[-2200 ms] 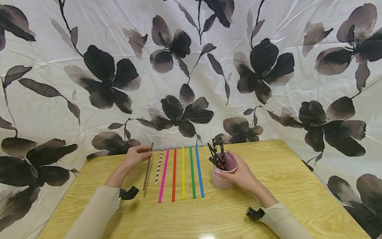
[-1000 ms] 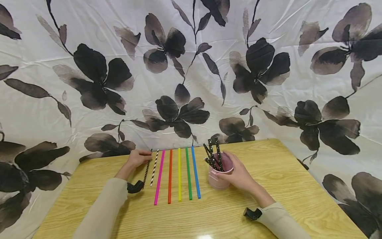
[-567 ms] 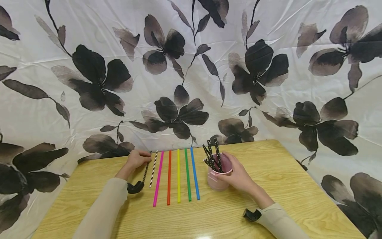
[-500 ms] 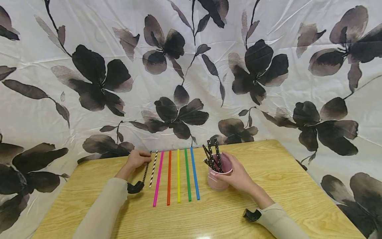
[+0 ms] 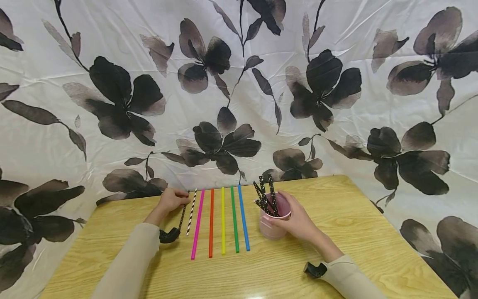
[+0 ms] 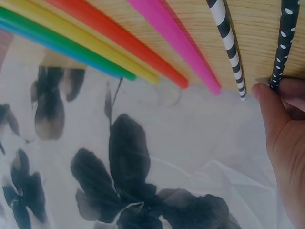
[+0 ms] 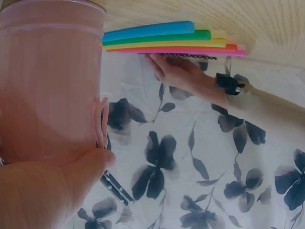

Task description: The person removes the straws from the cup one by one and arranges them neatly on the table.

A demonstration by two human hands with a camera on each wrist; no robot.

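With thumb and fingers, my left hand [image 5: 171, 202] pinches the far end of a black straw with white dots [image 6: 284, 43]. That straw lies at the left end of a row, beside a shorter black-and-white striped straw [image 5: 191, 212]. Further right in the row come a pink straw [image 5: 198, 226], a red straw [image 5: 211, 224], a yellow straw [image 5: 223, 222], a green straw [image 5: 235, 220] and a blue straw [image 5: 244, 218]. My right hand [image 5: 300, 219] grips a pink cup [image 5: 269, 229] at its rim and side. Several black dotted straws [image 5: 271, 193] lean inside the cup.
A wooden table [image 5: 231, 276] bears everything. Right behind its far edge hangs a white cloth [image 5: 261, 153] with dark flowers. Each wrist wears a black camera mount, such as the left mount [image 5: 169, 235] close to the dotted straw's near end.
My left hand has brought the dotted straw down and right, from a raised tilt to lying beside the striped straw. The right hand keeps holding the cup in place. The head view has shifted slightly.
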